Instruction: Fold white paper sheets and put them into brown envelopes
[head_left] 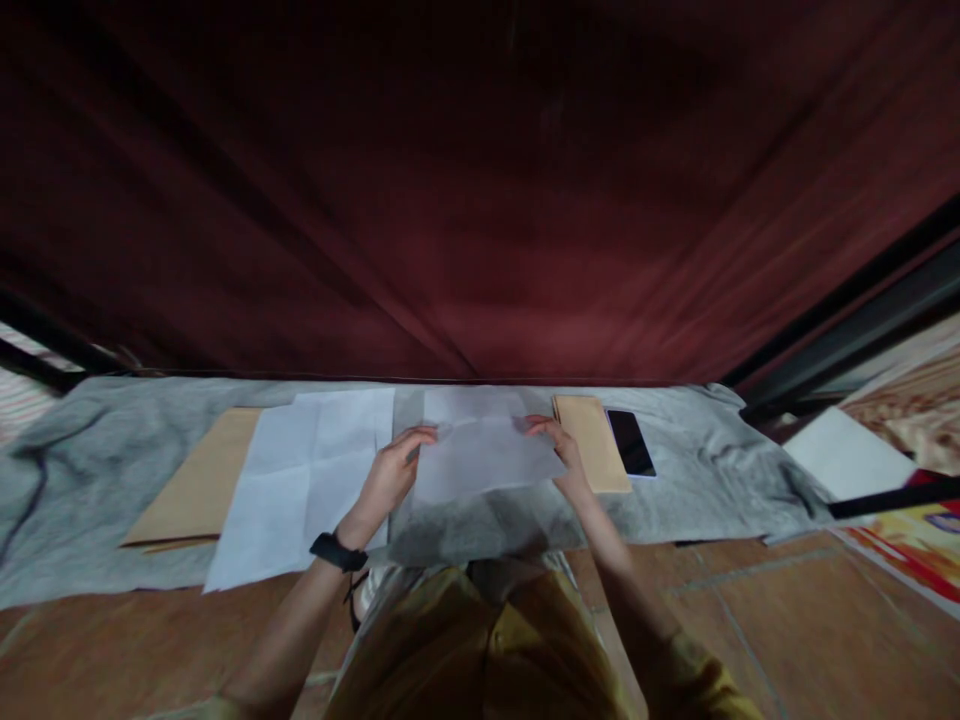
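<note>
A thin white sheet of paper [484,455] spans the space between my two hands, over the grey cloth. My left hand [397,470] pinches its left edge, thumb and fingers closed on it. At the opposite edge, my right hand [561,448] grips the same sheet with fingers bent over it. Creased white sheets [300,480] lie just left of my left hand, partly covering brown paper [199,485]. Beside my right hand rests a folded brown paper piece [596,445], partly hidden by the hand.
Grey cloth [697,460] covers the long surface before me. A dark phone [631,443] lies right of the folded brown paper. Behind hangs a dark red curtain [480,250]. Black bars [862,330] stand at the right, near a white square item [847,455]. Below is tiled floor [720,610].
</note>
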